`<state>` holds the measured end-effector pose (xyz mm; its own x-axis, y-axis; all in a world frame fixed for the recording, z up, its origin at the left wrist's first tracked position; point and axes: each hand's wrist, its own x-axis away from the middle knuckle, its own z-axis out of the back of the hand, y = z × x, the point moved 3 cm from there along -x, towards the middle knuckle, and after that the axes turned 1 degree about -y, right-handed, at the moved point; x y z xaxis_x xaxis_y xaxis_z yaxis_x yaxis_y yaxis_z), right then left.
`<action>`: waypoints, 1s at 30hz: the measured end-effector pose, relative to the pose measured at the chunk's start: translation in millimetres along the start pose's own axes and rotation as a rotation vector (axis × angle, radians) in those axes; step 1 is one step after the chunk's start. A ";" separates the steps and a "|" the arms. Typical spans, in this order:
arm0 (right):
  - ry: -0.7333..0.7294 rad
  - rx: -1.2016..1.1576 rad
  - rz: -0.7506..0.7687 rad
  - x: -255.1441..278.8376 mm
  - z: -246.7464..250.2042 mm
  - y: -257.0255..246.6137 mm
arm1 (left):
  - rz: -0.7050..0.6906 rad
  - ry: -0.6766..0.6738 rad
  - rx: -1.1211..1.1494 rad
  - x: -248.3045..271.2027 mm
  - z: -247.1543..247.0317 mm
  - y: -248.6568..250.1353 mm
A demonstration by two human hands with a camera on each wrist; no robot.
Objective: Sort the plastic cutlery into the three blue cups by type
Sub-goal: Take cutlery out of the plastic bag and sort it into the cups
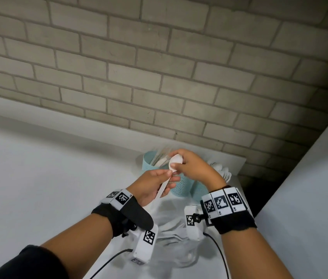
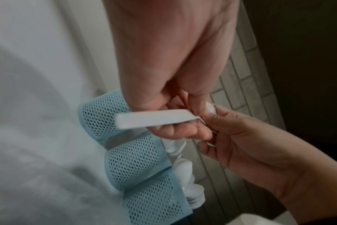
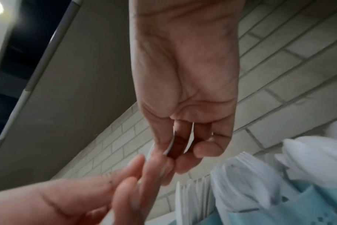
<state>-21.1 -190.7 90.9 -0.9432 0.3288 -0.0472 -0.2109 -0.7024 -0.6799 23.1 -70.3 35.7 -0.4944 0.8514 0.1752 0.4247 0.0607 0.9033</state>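
Above the three blue cups [image 2: 137,162] at the back of the white counter [image 1: 48,178], near the brick wall [image 1: 159,77], both hands share one white spoon [image 1: 171,168]: left hand [image 1: 153,186] pinches the handle, right hand [image 1: 191,168] has fingers curled round the bowl end. Risk, as I judge it: a mistimed handover w/ both letting go drops it among the unsorted cutlery in the clear container [image 1: 179,238] below, or it goes in the wrong cup. Cups touch side by side, already stuffed w/ pieces, so little room at the rims; open counter to the left, and its edge is just right of the cups.
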 end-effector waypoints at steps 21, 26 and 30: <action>0.930 0.205 -0.201 89.2 92.3 49.9 | 0.197 -0.253 -1.735 17.6 -11.8 -59.1; 0.905 0.322 -0.209 85.8 81.5 56.5 | 0.195 -0.252 -1.790 18.7 -4.9 -63.2; 0.749 0.494 -0.265 78.2 67.4 57.8 | 0.174 -0.281 -1.835 20.7 -2.1 -64.2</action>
<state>-124.3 -248.1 97.2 -0.4738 0.7169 -0.5113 -0.6428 -0.6785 -0.3556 -16.0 -57.7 -17.8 -0.3354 0.8473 0.4118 -0.8893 -0.4289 0.1583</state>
